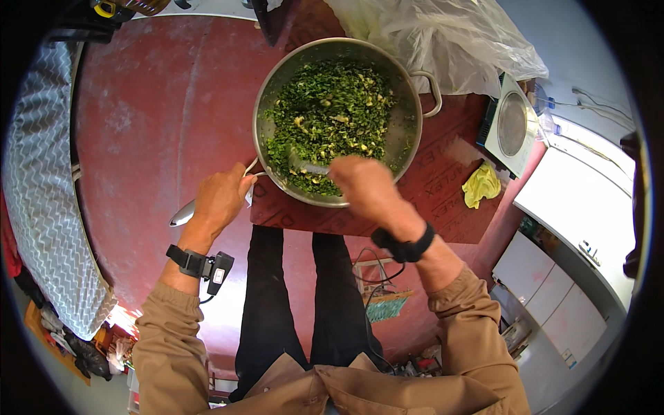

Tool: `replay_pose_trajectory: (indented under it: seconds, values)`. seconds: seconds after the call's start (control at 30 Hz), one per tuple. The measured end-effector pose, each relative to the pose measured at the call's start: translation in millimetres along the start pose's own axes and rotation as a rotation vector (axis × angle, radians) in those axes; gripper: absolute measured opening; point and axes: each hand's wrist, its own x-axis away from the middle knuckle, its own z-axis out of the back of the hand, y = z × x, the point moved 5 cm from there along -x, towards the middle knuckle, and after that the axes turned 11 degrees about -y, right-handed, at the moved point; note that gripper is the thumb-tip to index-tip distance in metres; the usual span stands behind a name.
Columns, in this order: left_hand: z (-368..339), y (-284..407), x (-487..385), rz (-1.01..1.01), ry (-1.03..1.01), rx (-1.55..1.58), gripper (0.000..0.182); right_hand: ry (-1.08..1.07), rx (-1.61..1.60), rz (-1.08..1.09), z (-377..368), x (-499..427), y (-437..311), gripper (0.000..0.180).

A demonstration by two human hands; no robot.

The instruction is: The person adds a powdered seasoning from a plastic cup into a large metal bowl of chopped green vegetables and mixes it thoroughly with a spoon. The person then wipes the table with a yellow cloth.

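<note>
A large two-handled metal pot [410, 132] stands on a reddish-brown printed board [441, 176] on the table. Inside lies a mix of finely chopped greens [332, 104] with pale yellow bits, perhaps egg. My left hand [215, 199] grips the pot's near-left handle [252, 167]. Over the pot's near rim, my right hand [365, 181], slightly blurred, is closed around a stirring utensil [311, 167]. Its far end is blurred and partly sunk in the greens, so its exact kind is unclear. A shiny metal blade or utensil end [182, 213] shows beside my left wrist.
Clear plastic sheeting [441, 41] lies behind the pot. To the right are an electric cooktop [511, 124] and a crumpled yellow cloth [481, 185]. White cabinets [550, 290] stand further right. A zigzag-patterned cloth [44, 181] covers something at left.
</note>
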Motion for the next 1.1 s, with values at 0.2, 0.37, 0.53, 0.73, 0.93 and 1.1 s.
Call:
replay_pose_trajectory:
  seconds: [0.2, 0.37, 0.53, 0.73, 0.93, 1.1]
  values:
    - [-1.2, -0.3, 0.3, 0.027, 0.007, -0.038, 0.033, 0.077, 0.229, -0.147, -2.0, -12.1, 36.0, 0.010]
    - [0.2, -0.1, 0.5, 0.027, 0.003, -0.036, 0.033, 0.173, 0.080, -0.053, 56.3, 27.7, 65.4, 0.015]
    - [-0.8, -0.1, 0.2, 0.021, 0.015, -0.047, 0.033, 0.168, 0.298, -0.233, 61.3, -9.6, 66.7, 0.015]
    - [-0.4, -0.5, 0.4, 0.017, 0.029, -0.078, 0.033, -0.113, 0.237, -0.063, 9.3, 3.4, 60.6, 0.010]
    - [-3.2, -2.7, 0.8, 0.007, 0.035, -0.063, 0.033, 0.214, 0.307, -0.164, 47.0, -25.8, 73.9, 0.009]
    - [-2.7, -3.2, 1.3, 0.008, 0.034, -0.059, 0.033, -0.016, 0.267, 0.037, 2.1, -33.8, 50.6, 0.007]
